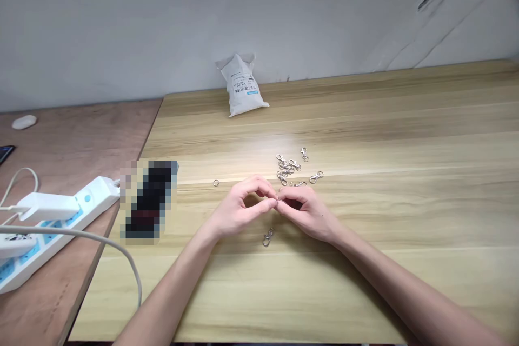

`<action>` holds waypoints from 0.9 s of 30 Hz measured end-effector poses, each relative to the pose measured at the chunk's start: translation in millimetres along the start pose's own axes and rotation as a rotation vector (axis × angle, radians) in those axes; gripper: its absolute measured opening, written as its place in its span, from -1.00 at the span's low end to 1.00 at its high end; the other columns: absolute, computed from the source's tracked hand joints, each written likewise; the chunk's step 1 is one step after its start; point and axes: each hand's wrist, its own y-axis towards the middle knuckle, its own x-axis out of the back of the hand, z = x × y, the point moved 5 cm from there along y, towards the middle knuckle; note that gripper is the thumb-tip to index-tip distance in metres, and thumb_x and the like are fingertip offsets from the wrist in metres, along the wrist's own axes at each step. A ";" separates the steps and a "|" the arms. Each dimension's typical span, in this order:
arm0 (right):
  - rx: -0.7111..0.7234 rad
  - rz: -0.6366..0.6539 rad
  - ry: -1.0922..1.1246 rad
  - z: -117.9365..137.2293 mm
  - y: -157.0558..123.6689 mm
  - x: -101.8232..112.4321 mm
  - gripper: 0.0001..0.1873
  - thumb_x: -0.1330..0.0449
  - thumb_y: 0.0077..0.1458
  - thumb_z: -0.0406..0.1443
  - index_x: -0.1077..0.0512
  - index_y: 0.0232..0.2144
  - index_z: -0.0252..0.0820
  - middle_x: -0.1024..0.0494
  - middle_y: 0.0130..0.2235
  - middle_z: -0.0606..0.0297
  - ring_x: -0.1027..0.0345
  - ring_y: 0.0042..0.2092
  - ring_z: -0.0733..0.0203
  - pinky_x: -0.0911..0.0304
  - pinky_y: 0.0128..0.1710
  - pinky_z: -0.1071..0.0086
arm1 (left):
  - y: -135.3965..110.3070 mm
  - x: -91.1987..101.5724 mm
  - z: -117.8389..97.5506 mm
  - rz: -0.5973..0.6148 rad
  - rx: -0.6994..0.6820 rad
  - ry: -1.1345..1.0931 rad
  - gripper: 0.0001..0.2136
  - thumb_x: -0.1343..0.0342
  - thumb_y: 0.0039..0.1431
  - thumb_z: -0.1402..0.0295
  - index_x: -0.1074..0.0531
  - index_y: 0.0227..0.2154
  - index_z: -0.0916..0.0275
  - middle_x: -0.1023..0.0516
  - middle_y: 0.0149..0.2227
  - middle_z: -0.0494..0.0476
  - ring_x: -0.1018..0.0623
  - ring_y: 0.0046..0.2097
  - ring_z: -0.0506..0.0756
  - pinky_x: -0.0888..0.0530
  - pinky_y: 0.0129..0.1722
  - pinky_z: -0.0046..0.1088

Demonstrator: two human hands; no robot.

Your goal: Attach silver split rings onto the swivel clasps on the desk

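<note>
Just nearside of the clasp pile (284, 171), we pinch a small metal part (279, 201) btwn L hand (243, 211) & R hand (310, 213); thumb & index tips of both are closed on it, exact type too small to ID. Single clasp (266, 239): farther nearside of pile. Loose ring (215, 180): L of pile. White packet (243, 89): behind pile. Power strip (95, 200): far L of pile.

The pale wooden table (405, 173) carried metal clasps (285, 171) around the frame's centre, a small ring (216, 183) left of them, and a white packet (243, 89) at upper centre.
</note>
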 end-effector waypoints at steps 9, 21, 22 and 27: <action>0.021 0.002 -0.058 -0.8 1.2 -1.7 -0.74 -0.08 0.21 -0.31 -0.35 -0.53 -0.23 -0.16 -0.54 0.44 0.02 -0.49 0.38 0.06 -0.49 0.47 | 2.2 -2.7 6.0 0.014 -0.013 0.053 -0.93 -0.12 0.23 0.37 -0.46 -0.31 0.24 -0.47 -0.25 0.10 -0.46 -0.19 0.04 -0.40 -0.13 -0.37; 0.036 0.022 -0.069 1.9 0.0 -1.5 -0.68 -0.02 0.29 -0.22 -0.39 -0.46 -0.22 -0.22 -0.50 0.39 -0.03 -0.46 0.35 0.02 -0.46 0.44 | 1.3 2.3 9.5 -0.027 -0.002 0.091 -0.90 -0.08 0.26 0.36 -0.46 -0.28 0.26 -0.50 -0.29 0.12 -0.49 -0.24 0.04 -0.45 -0.22 -0.40; 0.037 0.025 -0.074 1.9 -0.2 -1.4 -0.68 -0.02 0.29 -0.21 -0.39 -0.45 -0.22 -0.22 -0.50 0.39 -0.03 -0.46 0.35 0.02 -0.46 0.44 | 1.4 3.1 8.6 -0.029 -0.012 0.107 -0.89 -0.09 0.25 0.36 -0.47 -0.29 0.26 -0.51 -0.30 0.12 -0.49 -0.25 0.04 -0.45 -0.23 -0.40; 0.057 0.067 -0.101 3.6 -0.7 -1.5 -0.67 0.02 0.31 -0.23 -0.33 -0.48 -0.20 -0.17 -0.52 0.43 0.04 -0.48 0.36 0.05 -0.46 0.44 | 0.3 8.5 3.7 -0.050 -0.099 0.284 -0.89 -0.12 0.23 0.38 -0.52 -0.35 0.26 -0.57 -0.34 0.12 -0.52 -0.29 0.04 -0.45 -0.24 -0.39</action>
